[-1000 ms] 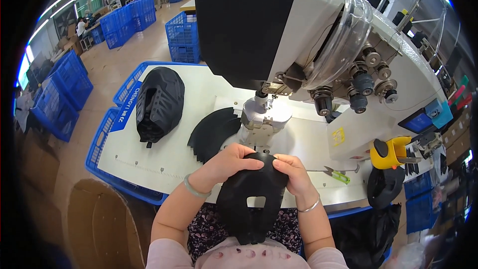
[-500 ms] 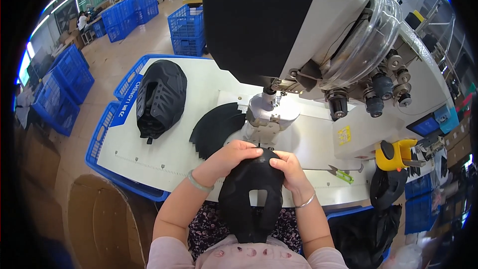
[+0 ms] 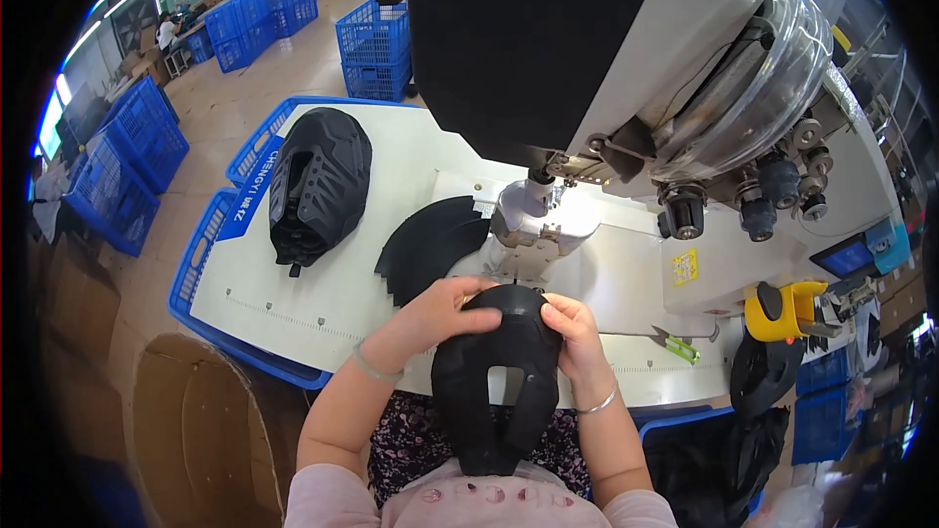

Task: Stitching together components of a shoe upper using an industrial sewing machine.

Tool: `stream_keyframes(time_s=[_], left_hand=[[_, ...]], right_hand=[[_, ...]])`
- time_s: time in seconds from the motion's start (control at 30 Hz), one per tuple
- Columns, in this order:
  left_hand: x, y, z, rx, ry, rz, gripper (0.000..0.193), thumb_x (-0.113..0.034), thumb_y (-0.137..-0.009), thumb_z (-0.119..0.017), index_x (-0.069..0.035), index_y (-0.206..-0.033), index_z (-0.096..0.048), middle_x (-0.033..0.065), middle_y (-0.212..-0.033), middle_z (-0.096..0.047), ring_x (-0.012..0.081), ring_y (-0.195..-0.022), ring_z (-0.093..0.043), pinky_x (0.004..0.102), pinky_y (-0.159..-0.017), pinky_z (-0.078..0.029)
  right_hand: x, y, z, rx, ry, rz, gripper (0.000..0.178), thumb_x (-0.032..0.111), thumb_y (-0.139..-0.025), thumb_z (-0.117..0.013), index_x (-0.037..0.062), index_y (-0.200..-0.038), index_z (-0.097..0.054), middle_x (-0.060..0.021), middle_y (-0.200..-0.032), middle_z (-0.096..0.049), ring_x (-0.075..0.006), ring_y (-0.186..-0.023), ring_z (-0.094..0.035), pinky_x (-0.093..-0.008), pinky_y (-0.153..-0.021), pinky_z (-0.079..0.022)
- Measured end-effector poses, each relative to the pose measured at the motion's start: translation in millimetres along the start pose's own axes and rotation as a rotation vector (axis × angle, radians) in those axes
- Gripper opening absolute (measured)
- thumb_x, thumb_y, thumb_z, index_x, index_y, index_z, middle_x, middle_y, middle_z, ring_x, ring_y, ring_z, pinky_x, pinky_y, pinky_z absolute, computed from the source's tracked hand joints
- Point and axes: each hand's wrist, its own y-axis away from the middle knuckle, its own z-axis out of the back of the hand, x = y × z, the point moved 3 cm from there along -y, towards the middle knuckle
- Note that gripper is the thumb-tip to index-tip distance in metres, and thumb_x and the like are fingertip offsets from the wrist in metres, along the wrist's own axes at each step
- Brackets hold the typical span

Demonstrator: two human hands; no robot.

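Observation:
A black shoe upper (image 3: 528,342) with a long opening down its middle hangs between my hands, its lower end against my shirt. My left hand (image 3: 442,317) grips its left side near the top, the thumb lying across the front. On the right edge, my right hand (image 3: 577,334) pinches it, thumb in front, with other fingers partly hidden. Just beyond the upper stands the sewing machine's post (image 3: 533,235), under the needle area. A fan of black pieces (image 3: 425,246) lies left of the post. Farther left, another black shoe upper (image 3: 321,186) rests on the white table.
Green-handled scissors (image 3: 677,344) lie on the table to the right. The machine head (image 3: 548,49) overhangs the work area. A yellow holder (image 3: 787,311) sits at the right edge. Blue crates (image 3: 201,274) border the table's left side; a cardboard box (image 3: 201,420) stands below left.
My left thumb has moved down and left across the upper's front, and my right hand has slid to its side edge. The view has shifted slightly.

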Motion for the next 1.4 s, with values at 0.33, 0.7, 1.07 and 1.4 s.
stream_keyframes(time_s=[0.33,0.7,1.07,1.4], left_hand=[[-57.9,70.7,123.7,-0.626,-0.371,-0.282,0.034,-0.019,-0.086,-0.069,-0.001,-0.111,-0.055,0.0041,-0.099,-0.061,0.0137,-0.095,-0.056,0.0281,-0.084,-0.046],[-75.3,5.6,327.9,-1.119,-0.964,-0.348,0.055,-0.043,-0.093,-0.057,0.002,-0.123,-0.054,0.0227,-0.127,-0.054,0.0342,-0.12,-0.05,0.0369,-0.104,-0.036],[-77.5,13.7,316.2,-1.137,-1.379,-0.268,0.049,-0.03,-0.101,-0.045,0.0,-0.14,-0.042,0.0223,-0.139,-0.047,0.037,-0.13,-0.043,0.0387,-0.11,-0.032],[-78.6,-0.4,120.4,-0.675,-1.379,-0.591,0.04,-0.006,-0.089,-0.059,-0.002,-0.129,-0.052,0.0165,-0.139,-0.045,0.0328,-0.132,-0.04,0.039,-0.11,-0.031]], right_hand=[[21.3,41.7,-28.6,-0.051,0.363,-0.005,0.03,-0.005,-0.084,-0.062,-0.0067,-0.113,-0.061,-0.0185,-0.098,-0.069,-0.0219,-0.085,-0.068,-0.0321,-0.077,-0.056],[66.1,135.7,32.9,-0.555,0.735,0.198,0.017,0.0,-0.086,-0.06,-0.0038,-0.101,-0.067,-0.01,-0.084,-0.07,-0.014,-0.072,-0.065,-0.0258,-0.068,-0.052],[147.4,254.7,137.5,-1.872,1.962,-0.023,0.062,0.018,-0.081,-0.068,0.0019,-0.135,-0.043,-0.0265,-0.139,-0.041,-0.0427,-0.119,-0.05,-0.0424,-0.1,-0.043],[147.0,266.8,195.2,-1.859,1.743,-0.313,0.052,0.011,-0.085,-0.06,-0.001,-0.135,-0.048,-0.0289,-0.093,-0.066,-0.0436,-0.086,-0.065,-0.0478,-0.078,-0.053]])
